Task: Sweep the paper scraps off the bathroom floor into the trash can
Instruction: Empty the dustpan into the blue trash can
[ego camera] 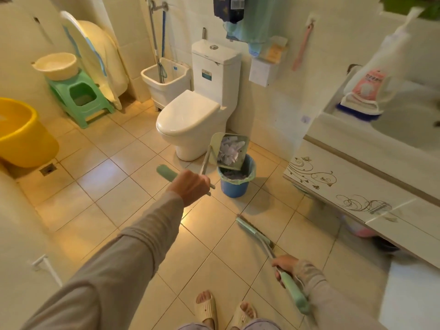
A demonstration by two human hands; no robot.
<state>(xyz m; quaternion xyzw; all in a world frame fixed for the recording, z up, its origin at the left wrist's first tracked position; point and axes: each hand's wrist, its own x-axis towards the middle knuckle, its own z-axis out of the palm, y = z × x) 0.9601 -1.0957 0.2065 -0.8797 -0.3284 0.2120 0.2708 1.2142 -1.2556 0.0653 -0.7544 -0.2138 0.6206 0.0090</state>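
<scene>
While I am tipping the dustpan (229, 148) over the blue trash can (236, 177), my left hand (190, 186) is gripping its long handle with fingers curled tight around it. Paper scraps (229, 150) are sitting heaped in the tilted pan, directly above the bin's mouth, with more already lying inside. My right hand (284, 265) is clasping the broom (262, 236), its head resting on the floor (114, 198). Visible tiles are looking clean, so I am judging only the emptying remains.

Single head-worn view, angled forward and down over tiled floor (123, 198) toward toilet (190, 115).
</scene>
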